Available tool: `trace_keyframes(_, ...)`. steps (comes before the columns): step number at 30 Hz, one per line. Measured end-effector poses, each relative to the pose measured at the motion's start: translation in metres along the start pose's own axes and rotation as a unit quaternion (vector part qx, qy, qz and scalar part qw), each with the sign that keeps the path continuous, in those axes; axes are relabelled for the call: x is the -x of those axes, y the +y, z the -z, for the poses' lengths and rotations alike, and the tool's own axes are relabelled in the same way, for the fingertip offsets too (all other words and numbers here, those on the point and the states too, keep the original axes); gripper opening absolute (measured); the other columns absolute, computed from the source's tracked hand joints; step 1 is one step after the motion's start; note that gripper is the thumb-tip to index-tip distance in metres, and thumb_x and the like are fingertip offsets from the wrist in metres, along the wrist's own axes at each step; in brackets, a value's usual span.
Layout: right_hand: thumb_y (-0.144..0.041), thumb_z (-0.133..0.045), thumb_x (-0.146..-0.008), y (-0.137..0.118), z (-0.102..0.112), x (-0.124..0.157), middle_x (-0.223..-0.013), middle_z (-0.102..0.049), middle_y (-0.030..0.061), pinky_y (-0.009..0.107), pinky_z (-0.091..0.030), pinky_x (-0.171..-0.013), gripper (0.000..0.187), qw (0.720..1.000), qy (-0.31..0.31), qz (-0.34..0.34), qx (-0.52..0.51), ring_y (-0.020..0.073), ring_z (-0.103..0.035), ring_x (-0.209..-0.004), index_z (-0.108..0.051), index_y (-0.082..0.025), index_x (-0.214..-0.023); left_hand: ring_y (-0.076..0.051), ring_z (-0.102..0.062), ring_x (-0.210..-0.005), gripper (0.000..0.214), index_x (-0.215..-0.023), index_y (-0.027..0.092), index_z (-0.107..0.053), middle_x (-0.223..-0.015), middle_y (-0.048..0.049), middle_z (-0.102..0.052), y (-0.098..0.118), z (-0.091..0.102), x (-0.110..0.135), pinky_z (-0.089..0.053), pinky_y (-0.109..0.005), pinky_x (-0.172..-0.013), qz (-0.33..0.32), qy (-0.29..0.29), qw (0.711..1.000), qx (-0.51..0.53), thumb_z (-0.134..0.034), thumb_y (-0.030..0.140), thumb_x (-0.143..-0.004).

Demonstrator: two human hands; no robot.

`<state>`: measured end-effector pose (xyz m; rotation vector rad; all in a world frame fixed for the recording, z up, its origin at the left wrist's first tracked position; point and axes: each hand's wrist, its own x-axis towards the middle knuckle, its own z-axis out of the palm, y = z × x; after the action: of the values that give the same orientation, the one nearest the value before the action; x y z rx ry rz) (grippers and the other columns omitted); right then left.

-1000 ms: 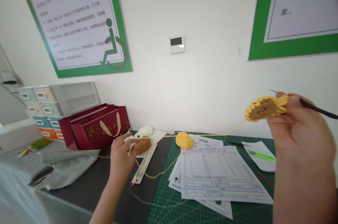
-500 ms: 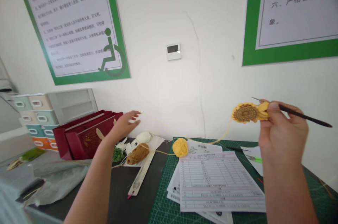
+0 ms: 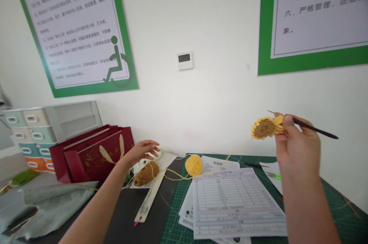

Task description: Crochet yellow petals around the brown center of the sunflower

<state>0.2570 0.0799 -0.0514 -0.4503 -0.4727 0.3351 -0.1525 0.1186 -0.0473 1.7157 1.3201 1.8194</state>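
My right hand (image 3: 297,148) is raised above the mat, gripping a crocheted yellow sunflower piece (image 3: 263,128) with a brown centre. A dark crochet hook (image 3: 313,129) is held in the same fingers. A thin yellow strand runs down from the piece to a yellow yarn ball (image 3: 193,165) on the papers. My left hand (image 3: 142,151) hangs open, fingers apart, just above a brown yarn ball (image 3: 146,173). It holds nothing. A white yarn ball (image 3: 153,155) is mostly hidden behind that hand.
Printed forms (image 3: 234,201) lie on a green cutting mat (image 3: 175,213) on a dark table (image 3: 123,217). Next to the brown yarn lies a long pale strip (image 3: 149,196). Further left stand a red gift bag (image 3: 92,155) and a drawer unit (image 3: 34,129). Green-handled scissors (image 3: 274,175) lie at the right.
My left hand let go of the brown yarn, rose, and now hovers lower above it. The sunflower piece and right hand have shifted left, and the view has tilted.
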Motion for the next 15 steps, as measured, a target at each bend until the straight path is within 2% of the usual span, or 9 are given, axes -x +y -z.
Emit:
trace_keyframes(2,-0.036,-0.066,-0.099,0.005,0.001,0.0,-0.13,-0.067,0.0097,0.046,-0.061,-0.091,0.036,1.0,0.001,-0.003,0.016,0.0242,-0.069,-0.109,-0.063,-0.018,-0.129,-0.031,-0.068,-0.113,0.033,-0.13,0.018,-0.065,-0.131,-0.0077,-0.067,-0.012,0.006,-0.008,-0.059,-0.05,-0.091,0.055,-0.063,0.996,-0.022,-0.057,0.036,-0.104)
trace_keyframes(3,-0.037,-0.066,-0.099,0.007,0.001,0.0,-0.133,-0.066,0.0102,0.047,-0.06,-0.092,0.038,1.0,0.001,-0.002,0.021,0.0249,-0.069,-0.111,-0.062,-0.019,-0.132,-0.028,-0.068,-0.11,0.037,-0.132,0.018,-0.063,-0.132,-0.0115,-0.066,-0.016,0.01,-0.016,-0.06,-0.049,-0.09,0.084,-0.095,0.991,-0.035,-0.066,0.035,-0.099)
trace_keyframes(5,-0.036,-0.067,-0.098,0.01,0.0,0.001,-0.133,-0.066,0.0106,0.048,-0.06,-0.093,0.038,1.0,0.0,0.004,0.025,0.0254,-0.069,-0.112,-0.062,-0.018,-0.132,-0.028,-0.069,-0.11,0.038,-0.132,0.018,-0.063,-0.133,-0.0119,-0.066,-0.02,0.019,-0.034,-0.06,-0.049,-0.09,0.116,-0.139,0.982,-0.055,-0.067,0.035,-0.098)
trace_keyframes(7,-0.036,-0.066,-0.099,0.012,-0.002,0.003,-0.133,-0.066,0.0104,0.047,-0.06,-0.092,0.037,1.0,-0.004,0.011,0.022,0.025,-0.069,-0.111,-0.062,-0.018,-0.131,-0.028,-0.069,-0.11,0.038,-0.132,0.018,-0.063,-0.133,-0.012,-0.066,-0.017,0.024,-0.051,-0.06,-0.05,-0.09,0.121,-0.163,0.977,-0.068,-0.067,0.034,-0.098)
trace_keyframes(9,-0.034,-0.069,-0.097,0.013,-0.006,0.005,-0.122,-0.07,0.0086,0.045,-0.06,-0.091,0.032,1.0,-0.009,0.016,0.012,0.0229,-0.071,-0.105,-0.066,-0.017,-0.123,-0.028,-0.068,-0.11,0.036,-0.131,0.019,-0.064,-0.133,-0.0115,-0.066,-0.007,0.021,-0.058,-0.06,-0.049,-0.091,0.093,-0.169,0.979,-0.069,-0.067,0.035,-0.098)
trace_keyframes(12,-0.032,-0.084,-0.082,0.011,-0.013,0.012,-0.094,-0.076,0.0036,0.041,-0.057,-0.092,0.026,1.0,-0.025,0.006,-0.009,0.0192,-0.073,-0.093,-0.069,-0.017,-0.097,-0.027,-0.068,-0.11,0.028,-0.123,0.019,-0.068,-0.129,-0.0109,-0.068,0.021,-0.003,-0.033,-0.059,-0.049,-0.093,0.017,-0.191,0.981,-0.031,-0.067,0.033,-0.098)
trace_keyframes(14,-0.035,-0.091,-0.072,0.009,-0.018,0.018,-0.086,-0.076,0.0027,0.041,-0.056,-0.09,0.032,0.998,-0.051,-0.019,-0.019,0.0191,-0.074,-0.088,-0.067,-0.019,-0.086,-0.027,-0.069,-0.11,0.025,-0.113,0.019,-0.073,-0.119,-0.0103,-0.074,0.041,-0.029,0.002,-0.053,-0.052,-0.104,-0.032,-0.212,0.977,0.014,-0.077,0.028,-0.09)
trace_keyframes(15,-0.037,-0.091,-0.069,0.007,-0.021,0.022,-0.086,-0.077,0.0031,0.042,-0.056,-0.089,0.033,0.997,-0.067,-0.034,-0.021,0.0197,-0.074,-0.088,-0.067,-0.019,-0.085,-0.028,-0.069,-0.111,0.027,-0.115,0.02,-0.073,-0.117,-0.0102,-0.075,0.051,-0.043,0.021,-0.05,-0.052,-0.108,-0.05,-0.221,0.973,0.044,-0.077,0.027,-0.089)
